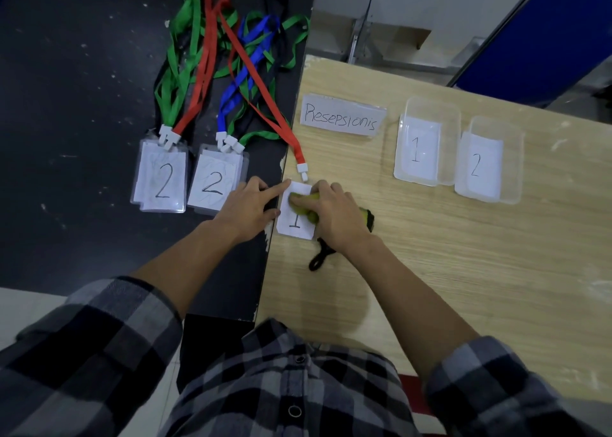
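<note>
Two worktops meet side by side, the left worktop (66, 105) abutting the right worktop (463, 254). A card marked 1 (295, 227) lies on the right one, just beside the seam. The left hand (246, 206) touches its left corner, and the right hand (334, 214) holds a strapped object (366, 219) on top of it. Behind the card lies a sign (342, 118), and to the sign's right tray 1 (427, 111) sits left of tray 2 (490, 128). On the left worktop two badge holders (162, 178) lie side by side, with lanyards (225, 55) tangled behind them.

Dim, even overhead light, soft shadows, wide-angle bending at edges, slight overall softness
</note>
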Action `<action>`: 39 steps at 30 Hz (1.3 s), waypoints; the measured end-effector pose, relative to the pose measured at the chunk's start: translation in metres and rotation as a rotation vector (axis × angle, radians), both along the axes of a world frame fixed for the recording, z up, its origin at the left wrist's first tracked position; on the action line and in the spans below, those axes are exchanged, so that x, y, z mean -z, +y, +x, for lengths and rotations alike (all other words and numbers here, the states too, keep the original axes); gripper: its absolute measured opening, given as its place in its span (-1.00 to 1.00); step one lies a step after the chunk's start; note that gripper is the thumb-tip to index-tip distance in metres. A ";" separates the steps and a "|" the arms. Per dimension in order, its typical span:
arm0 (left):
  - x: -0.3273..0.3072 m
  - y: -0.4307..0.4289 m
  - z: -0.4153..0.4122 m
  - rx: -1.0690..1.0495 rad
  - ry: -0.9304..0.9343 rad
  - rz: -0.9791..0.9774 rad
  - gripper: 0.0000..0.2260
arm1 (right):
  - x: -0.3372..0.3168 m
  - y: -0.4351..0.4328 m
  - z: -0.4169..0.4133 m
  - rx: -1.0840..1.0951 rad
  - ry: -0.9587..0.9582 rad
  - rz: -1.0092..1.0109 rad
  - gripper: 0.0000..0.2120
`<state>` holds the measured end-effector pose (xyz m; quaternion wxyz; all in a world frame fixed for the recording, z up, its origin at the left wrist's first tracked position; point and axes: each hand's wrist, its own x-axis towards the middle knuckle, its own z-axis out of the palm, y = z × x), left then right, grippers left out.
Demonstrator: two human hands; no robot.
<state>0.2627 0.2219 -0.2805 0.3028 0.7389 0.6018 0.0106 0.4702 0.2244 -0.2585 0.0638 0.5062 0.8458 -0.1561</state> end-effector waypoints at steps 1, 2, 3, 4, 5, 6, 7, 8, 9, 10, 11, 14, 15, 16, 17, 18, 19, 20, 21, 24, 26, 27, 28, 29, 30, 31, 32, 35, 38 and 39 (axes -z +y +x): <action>0.000 0.000 0.001 -0.004 -0.005 0.005 -0.43 | 0.000 0.003 -0.006 0.056 -0.015 0.009 -0.40; 0.000 0.000 0.001 -0.011 -0.014 0.006 -0.43 | -0.002 0.002 -0.011 0.082 -0.022 0.018 -0.37; -0.001 0.001 0.001 -0.021 -0.024 0.002 -0.42 | -0.003 -0.002 -0.014 0.069 -0.022 0.021 -0.37; -0.001 0.002 0.002 -0.029 -0.030 0.001 -0.42 | -0.004 -0.010 -0.015 0.021 -0.019 0.018 -0.40; -0.002 0.002 0.002 -0.034 -0.032 0.001 -0.41 | -0.003 -0.018 -0.013 -0.051 -0.015 0.007 -0.44; -0.002 0.002 0.002 -0.035 -0.030 -0.001 -0.41 | -0.003 -0.024 -0.009 -0.117 -0.002 -0.015 -0.47; -0.002 0.002 0.002 -0.035 -0.028 -0.005 -0.41 | -0.001 -0.024 -0.003 -0.167 0.010 -0.031 -0.48; -0.001 0.001 0.002 -0.037 -0.028 -0.008 -0.41 | 0.001 -0.017 0.000 -0.188 0.015 -0.020 -0.47; -0.001 0.001 0.002 -0.037 -0.030 -0.011 -0.40 | 0.003 -0.006 0.001 -0.164 0.003 0.001 -0.44; 0.000 0.002 0.002 -0.033 -0.033 -0.019 -0.39 | 0.002 0.005 -0.002 -0.097 -0.017 0.010 -0.41; 0.000 0.002 0.002 -0.030 -0.034 -0.024 -0.39 | 0.001 0.014 -0.005 -0.022 -0.028 0.019 -0.37; 0.000 0.004 0.001 -0.041 -0.028 -0.030 -0.38 | -0.002 0.009 -0.015 0.049 -0.026 0.039 -0.35; 0.000 0.003 0.001 -0.044 -0.032 -0.033 -0.38 | 0.000 -0.004 -0.016 0.011 -0.023 0.042 -0.37; -0.001 0.003 0.000 -0.044 -0.034 -0.031 -0.39 | 0.002 -0.018 -0.015 -0.034 -0.010 0.037 -0.40; -0.001 0.002 0.000 -0.041 -0.032 -0.034 -0.39 | 0.003 -0.031 -0.011 -0.079 0.012 0.019 -0.41; -0.001 0.001 0.001 -0.041 -0.029 -0.043 -0.38 | 0.004 -0.040 -0.006 -0.125 0.034 -0.002 -0.42; -0.002 0.002 0.001 -0.046 -0.029 -0.047 -0.38 | 0.006 -0.040 0.000 -0.179 0.047 -0.014 -0.42; -0.002 0.002 0.002 -0.053 -0.030 -0.049 -0.38 | 0.007 -0.034 0.006 -0.222 0.053 -0.014 -0.41; -0.002 0.002 0.003 -0.059 -0.032 -0.053 -0.37 | 0.007 -0.024 0.010 -0.231 0.042 -0.003 -0.41; -0.001 0.004 0.002 -0.061 -0.028 -0.061 -0.37 | 0.004 0.006 0.011 -0.025 -0.008 0.028 -0.43; -0.002 0.004 0.003 -0.069 -0.024 -0.063 -0.37 | 0.003 0.011 0.006 0.098 -0.020 0.024 -0.40; -0.002 0.004 0.003 -0.073 -0.024 -0.070 -0.37 | 0.003 0.006 0.003 0.115 -0.022 0.027 -0.39; -0.003 0.004 0.004 -0.081 -0.025 -0.074 -0.37 | 0.004 -0.004 0.002 0.102 -0.015 0.032 -0.40; -0.004 0.004 0.004 -0.093 -0.029 -0.080 -0.36 | 0.004 -0.015 0.003 0.069 0.009 0.030 -0.42; -0.005 0.004 0.006 -0.110 -0.040 -0.090 -0.36 | 0.005 -0.026 0.007 0.027 0.040 0.017 -0.43; -0.006 0.003 0.009 -0.136 -0.059 -0.105 -0.36 | 0.006 -0.037 0.013 -0.022 0.068 -0.002 -0.43; -0.008 0.003 0.013 -0.168 -0.076 -0.120 -0.35 | 0.006 -0.045 0.019 -0.067 0.088 -0.023 -0.41; -0.014 -0.005 0.034 -0.286 -0.113 -0.124 -0.38 | 0.004 -0.053 0.030 -0.002 0.098 -0.087 -0.36; -0.017 -0.016 0.054 -0.537 -0.218 -0.063 -0.37 | 0.001 -0.052 0.026 0.181 0.087 -0.113 -0.27; -0.018 -0.019 0.059 -0.620 -0.261 -0.057 -0.34 | 0.000 -0.053 0.023 0.195 0.083 -0.118 -0.26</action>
